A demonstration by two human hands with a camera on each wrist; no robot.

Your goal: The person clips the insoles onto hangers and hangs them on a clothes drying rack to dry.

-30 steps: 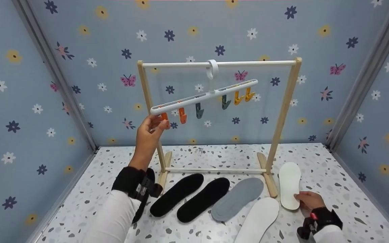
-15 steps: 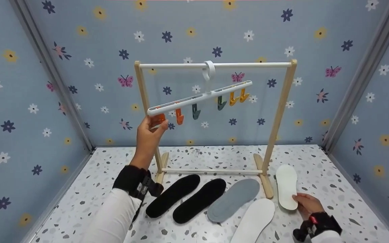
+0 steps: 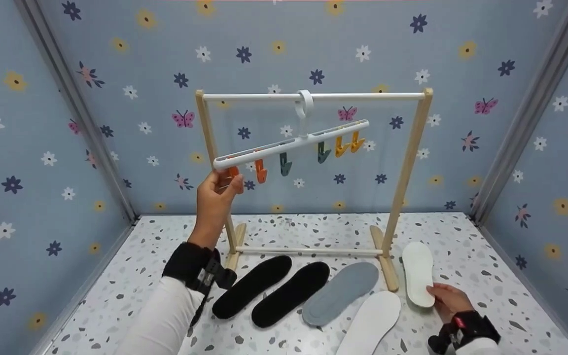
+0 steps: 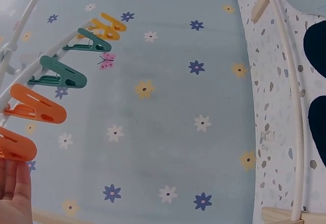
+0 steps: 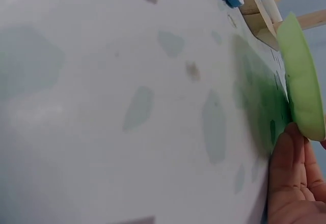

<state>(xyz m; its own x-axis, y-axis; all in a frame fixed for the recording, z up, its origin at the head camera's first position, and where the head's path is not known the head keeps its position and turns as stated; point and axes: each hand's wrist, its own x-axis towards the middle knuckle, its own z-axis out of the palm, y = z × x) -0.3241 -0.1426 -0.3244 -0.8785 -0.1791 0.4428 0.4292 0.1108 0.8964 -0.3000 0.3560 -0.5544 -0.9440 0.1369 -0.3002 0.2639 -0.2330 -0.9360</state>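
Note:
With thumb and fingers my left hand (image 3: pixel 217 192) pinches the end orange clothespin (image 4: pixel 18 145) on the white hanger (image 3: pixel 269 148). The hanger's hook loops over the rack's top rail, and its left end is turned toward me. Another orange clothespin (image 3: pixel 261 171), two green ones (image 3: pixel 285 165) and two yellow ones (image 3: pixel 340 148) hang along it. Down on the right, my right hand (image 3: pixel 451 301) pinches the edge of a small white insole (image 3: pixel 418 271), thumb on top. Its green underside (image 5: pixel 300 76) shows in the right wrist view, tilted up from the table.
A wooden rack (image 3: pixel 407 172) stands on the speckled table (image 3: pixel 165 236). Before it lie black insoles (image 3: pixel 291 296), a grey insole (image 3: pixel 341 293) and a larger white insole (image 3: pixel 372 320). Another black insole is mostly hidden by my left arm. Flower-patterned walls (image 3: pixel 284 44) enclose the table.
The head view has shifted slightly, so the scene sits a little further left. Both hands stay where they were, on the clothespin and the small white insole.

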